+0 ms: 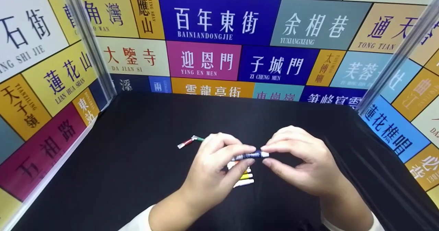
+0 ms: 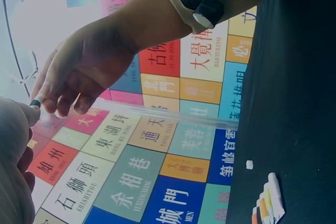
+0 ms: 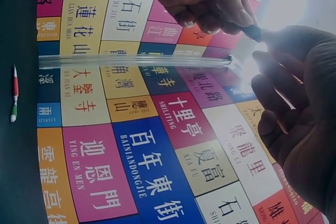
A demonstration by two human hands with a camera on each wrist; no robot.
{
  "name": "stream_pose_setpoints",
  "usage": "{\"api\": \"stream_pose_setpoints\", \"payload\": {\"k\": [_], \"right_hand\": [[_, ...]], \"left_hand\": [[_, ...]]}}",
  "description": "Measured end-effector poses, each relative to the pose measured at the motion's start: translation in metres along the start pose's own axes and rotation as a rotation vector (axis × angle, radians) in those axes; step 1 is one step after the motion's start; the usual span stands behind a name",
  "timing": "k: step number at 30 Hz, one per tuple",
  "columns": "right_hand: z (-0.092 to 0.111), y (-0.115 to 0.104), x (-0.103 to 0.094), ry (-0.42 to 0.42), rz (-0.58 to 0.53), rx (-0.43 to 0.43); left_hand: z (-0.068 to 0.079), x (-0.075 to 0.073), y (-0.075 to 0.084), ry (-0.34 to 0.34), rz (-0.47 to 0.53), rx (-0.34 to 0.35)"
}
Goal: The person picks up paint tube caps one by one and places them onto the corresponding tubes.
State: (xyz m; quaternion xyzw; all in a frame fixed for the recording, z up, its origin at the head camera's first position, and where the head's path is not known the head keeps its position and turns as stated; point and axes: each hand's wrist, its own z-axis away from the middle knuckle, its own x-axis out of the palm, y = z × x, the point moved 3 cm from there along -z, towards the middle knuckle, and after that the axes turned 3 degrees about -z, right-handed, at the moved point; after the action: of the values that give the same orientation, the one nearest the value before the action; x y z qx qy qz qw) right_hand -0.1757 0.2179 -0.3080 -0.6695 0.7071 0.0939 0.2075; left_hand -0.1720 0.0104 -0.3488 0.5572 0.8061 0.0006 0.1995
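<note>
In the head view, my left hand (image 1: pixel 216 165) pinches a small dark blue paint tube (image 1: pixel 252 154) between thumb and fingers. Held level, the tube has its white cap (image 1: pixel 265 154) pointing right. My right hand (image 1: pixel 301 159) pinches this cap end with thumb and fingertips. The left wrist view has my left hand (image 2: pixel 16 145) at the left edge, facing the right hand (image 2: pixel 89 66). Beneath the hands on the cloth lie several more tubes, among them a yellow tube (image 1: pixel 246 176) and a white tube (image 1: pixel 243 183), partly hidden by my left hand.
A red tube (image 1: pixel 185 143) and a green tube (image 1: pixel 198 139) lie end to end beyond my left hand. A small white piece (image 2: pixel 249 164) rests on the black cloth (image 1: pixel 137 176). Panels with coloured street-name signs (image 1: pixel 219 21) enclose the table's back and sides.
</note>
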Motion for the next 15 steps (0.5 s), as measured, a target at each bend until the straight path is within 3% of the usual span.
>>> {"api": "stream_pose_setpoints", "payload": {"k": [15], "right_hand": [[0.011,0.007,-0.003,-0.077,0.098,0.097]], "left_hand": [[0.002,0.004,0.002,-0.019,-0.004,0.01]]}}
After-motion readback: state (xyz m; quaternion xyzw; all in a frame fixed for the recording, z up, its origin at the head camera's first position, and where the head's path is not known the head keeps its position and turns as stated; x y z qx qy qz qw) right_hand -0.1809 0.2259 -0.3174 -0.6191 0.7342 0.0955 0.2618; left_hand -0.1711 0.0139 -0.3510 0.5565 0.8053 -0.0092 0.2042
